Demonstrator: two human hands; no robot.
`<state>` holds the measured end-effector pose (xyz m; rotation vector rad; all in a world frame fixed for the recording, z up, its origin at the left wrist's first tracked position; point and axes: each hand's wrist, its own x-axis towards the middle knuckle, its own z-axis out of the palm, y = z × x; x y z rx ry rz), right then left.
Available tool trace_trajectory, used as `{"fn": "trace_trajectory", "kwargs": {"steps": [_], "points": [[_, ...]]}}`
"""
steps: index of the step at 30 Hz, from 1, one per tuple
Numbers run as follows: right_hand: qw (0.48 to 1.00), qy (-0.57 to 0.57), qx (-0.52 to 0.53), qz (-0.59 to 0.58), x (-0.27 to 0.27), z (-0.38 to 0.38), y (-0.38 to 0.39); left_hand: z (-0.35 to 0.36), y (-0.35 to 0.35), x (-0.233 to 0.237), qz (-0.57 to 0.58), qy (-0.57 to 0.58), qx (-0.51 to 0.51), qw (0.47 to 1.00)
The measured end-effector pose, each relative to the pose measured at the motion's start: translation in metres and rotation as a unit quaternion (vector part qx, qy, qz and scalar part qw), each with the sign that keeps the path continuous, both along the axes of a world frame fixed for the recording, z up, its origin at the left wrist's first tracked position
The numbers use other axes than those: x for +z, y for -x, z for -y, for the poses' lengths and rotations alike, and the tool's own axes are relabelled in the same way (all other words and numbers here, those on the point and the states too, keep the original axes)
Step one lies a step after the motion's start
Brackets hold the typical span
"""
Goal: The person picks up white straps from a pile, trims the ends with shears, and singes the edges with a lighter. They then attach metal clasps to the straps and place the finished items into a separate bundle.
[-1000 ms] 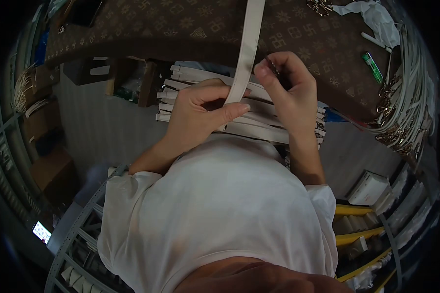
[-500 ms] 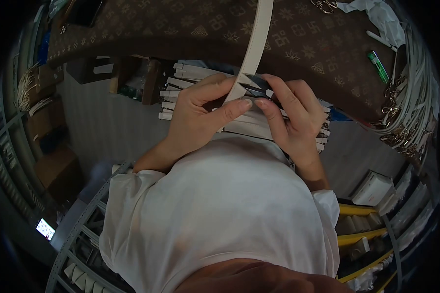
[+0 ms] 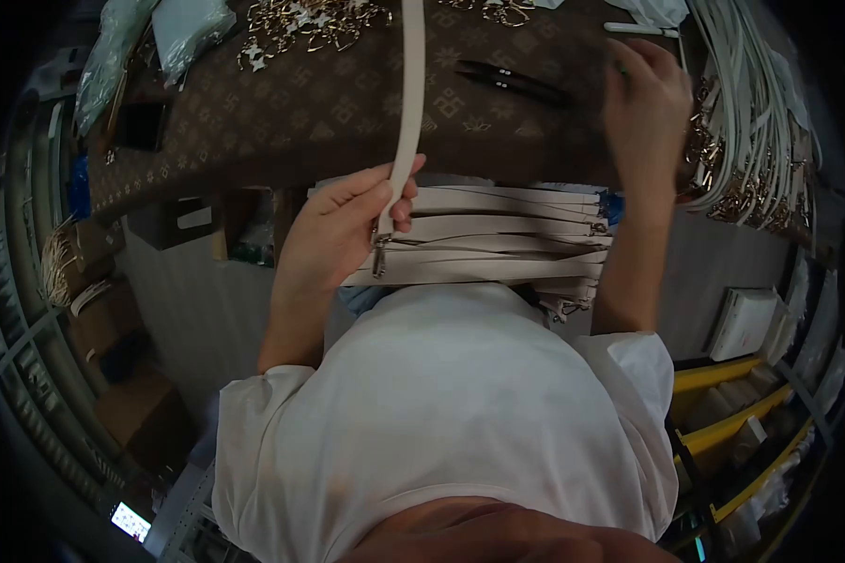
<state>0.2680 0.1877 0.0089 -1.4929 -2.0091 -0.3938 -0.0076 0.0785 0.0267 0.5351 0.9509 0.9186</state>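
Close to the body is a layered stack of cream flat straps (image 3: 498, 272). Above it, the left hand (image 3: 333, 225) pinches a long cream stitched strap (image 3: 411, 94) near its lower end; the small dark metal clasp (image 3: 379, 258) hangs just at the stack and could catch there if the strap swings. Farther, the right hand (image 3: 652, 113) is blurred, perhaps with a small green object (image 3: 622, 69) at the fingers; I cannot tell its grip. A sideways sweep could knock the black slim tweezers (image 3: 512, 81) or snag the pale hanging cords (image 3: 751, 84), because both are near.
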Motion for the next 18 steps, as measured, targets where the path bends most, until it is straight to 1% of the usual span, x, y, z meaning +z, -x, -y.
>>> {"fn": "trace_trajectory", "kwargs": {"steps": [2, 3, 4, 5, 6, 7, 9, 10, 11, 12, 13, 14, 15, 17, 18], "points": [[0.996, 0.05, -0.046, 0.06, -0.002, 0.003, -0.03, 0.008, 0.003, -0.009, 0.08, 0.028, -0.025, 0.996], [0.996, 0.054, -0.042, 0.053, -0.004, 0.001, -0.035, 0.011, 0.007, -0.015, 0.098, 0.038, -0.037, 0.994], [0.995, 0.075, -0.037, 0.058, -0.005, 0.0, -0.04, 0.015, 0.007, -0.016, 0.093, 0.041, -0.035, 0.994], [0.993, 0.097, -0.034, 0.064, -0.008, 0.002, -0.045, 0.018, 0.005, -0.016, 0.054, 0.054, -0.027, 0.997], [0.993, 0.06, -0.024, 0.102, -0.01, 0.003, -0.045, 0.021, 0.003, -0.017, 0.016, 0.067, -0.022, 0.997], [0.992, 0.065, -0.027, 0.101, -0.01, 0.009, -0.043, 0.025, 0.0, -0.019, 0.014, 0.072, -0.025, 0.997], [0.994, 0.101, -0.037, -0.029, -0.003, 0.029, -0.028, 0.033, -0.005, -0.022, -0.043, 0.051, 0.018, 0.998], [0.993, 0.106, -0.036, -0.033, 0.001, 0.043, -0.014, 0.036, -0.007, -0.02, -0.047, 0.057, 0.019, 0.997], [0.939, 0.232, 0.04, -0.25, 0.004, 0.06, 0.002, 0.038, -0.01, -0.018, -0.077, 0.06, 0.031, 0.995], [0.82, 0.338, 0.109, -0.449, 0.006, 0.074, 0.016, 0.039, -0.011, -0.017, -0.106, 0.063, 0.041, 0.992], [0.739, 0.447, 0.133, -0.486, 0.006, 0.087, 0.027, 0.041, -0.012, -0.018, -0.108, 0.068, 0.038, 0.991], [0.643, 0.546, 0.155, -0.514, 0.002, 0.097, 0.036, 0.042, -0.012, -0.019, -0.128, 0.061, 0.043, 0.989], [0.64, 0.548, 0.152, -0.517, -0.01, 0.105, 0.044, 0.044, -0.013, -0.02, -0.149, 0.053, 0.049, 0.986], [0.572, 0.601, 0.174, -0.53, -0.034, 0.116, 0.059, 0.045, -0.013, -0.021, -0.172, 0.046, 0.045, 0.983], [0.57, 0.602, 0.173, -0.532, -0.035, 0.115, 0.064, 0.045, -0.013, -0.021, -0.193, 0.034, 0.042, 0.98]]}}
